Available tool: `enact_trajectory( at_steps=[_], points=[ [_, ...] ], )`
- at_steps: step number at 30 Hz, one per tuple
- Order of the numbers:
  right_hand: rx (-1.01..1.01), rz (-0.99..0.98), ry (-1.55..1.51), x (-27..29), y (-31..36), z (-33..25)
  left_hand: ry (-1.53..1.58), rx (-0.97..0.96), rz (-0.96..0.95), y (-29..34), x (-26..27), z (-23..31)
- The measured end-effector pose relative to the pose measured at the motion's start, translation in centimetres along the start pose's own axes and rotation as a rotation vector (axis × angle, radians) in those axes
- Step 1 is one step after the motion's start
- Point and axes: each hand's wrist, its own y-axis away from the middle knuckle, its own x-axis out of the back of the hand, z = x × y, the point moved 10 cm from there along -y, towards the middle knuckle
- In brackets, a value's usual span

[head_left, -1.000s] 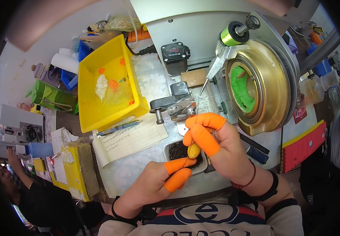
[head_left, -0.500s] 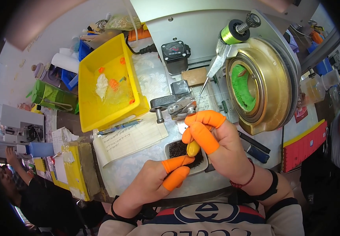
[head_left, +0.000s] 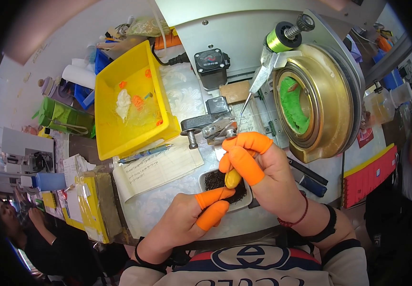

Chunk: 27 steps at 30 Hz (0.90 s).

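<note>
Orange finger cots cover the thumb and fingers of both my hands. My right hand [head_left: 258, 164] pinches closed just below a small metal clamp [head_left: 219, 129], with a thin dark line running by its fingertips. A yellow rounded piece [head_left: 233, 178], apparently another finger cot, shows under that hand. Lower and to the left, my left hand [head_left: 201, 207] has its thumb and finger pressed together on the lower part of the line. Beneath both hands sits a white dish [head_left: 244, 202] of dark, thin bits, partly hidden. What my right fingertips grip is too small to make out fully.
A large brass-coloured wheel [head_left: 313, 105] with a green spool [head_left: 282, 40] and a pointed metal arm [head_left: 258, 83] stands at right. At left are a yellow tray [head_left: 106, 114] and a handwritten paper [head_left: 158, 171]. Dark tools [head_left: 312, 186] lie right of my hand. Other people sit either side.
Both my hands stay nearly in place, with the fingertips shifted very slightly left. The person at left has drawn a hand down and inward.
</note>
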Motion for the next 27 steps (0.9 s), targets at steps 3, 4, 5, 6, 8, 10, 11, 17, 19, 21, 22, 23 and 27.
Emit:
enact_trajectory(
  at_steps=[3, 4, 5, 6, 8, 10, 11, 17, 19, 21, 22, 23, 27],
  points=[
    [0.009, 0.009, 0.009, 0.0, -0.1, 0.0, 0.008, 0.008, 0.002, 0.1, 0.1, 0.0],
    [0.015, 0.013, 0.018, 0.0, -0.1, 0.0, 0.006, 0.007, 0.004, 0.1, 0.1, 0.1],
    [0.015, 0.014, 0.018, -0.1, -0.1, 0.1, 0.004, 0.005, 0.005, 0.0, 0.1, 0.2],
    [0.017, 0.023, 0.000, 0.0, -0.1, 0.2, 0.004, 0.004, 0.003, 0.0, 0.2, 0.3],
    [0.018, 0.031, -0.018, 0.0, -0.1, 0.2, -0.010, 0.005, 0.010, 0.2, 0.5, 0.4],
    [-0.005, 0.023, -0.072, -0.1, -0.2, 0.4, -0.008, 0.001, 0.027, 0.6, 0.7, 0.6],
    [-0.006, 0.023, -0.072, -0.2, -0.2, 0.3, -0.004, -0.005, 0.045, 0.7, 1.0, 0.7],
    [-0.024, -0.002, -0.086, -0.7, -0.1, -0.1, 0.002, 0.007, 0.041, 0.9, 0.9, 1.2],
    [-0.032, 0.014, -0.058, -0.5, -0.1, -0.1, -0.004, -0.006, 0.057, 0.8, 0.6, 1.2],
    [-0.036, 0.034, -0.066, -0.1, 0.1, -0.1, -0.011, -0.018, 0.074, 0.9, 0.5, 1.1],
    [-0.040, 0.054, -0.073, 0.1, 0.1, -0.1, -0.009, -0.008, 0.073, 1.0, 0.4, 0.9],
    [-0.039, 0.054, -0.073, 0.0, 0.2, -0.2, -0.005, 0.001, 0.070, 1.0, 0.3, 0.7],
    [-0.045, 0.024, -0.028, -0.6, 0.2, -0.6, -0.010, -0.002, 0.085, 1.0, 0.2, 0.7]
  ],
)
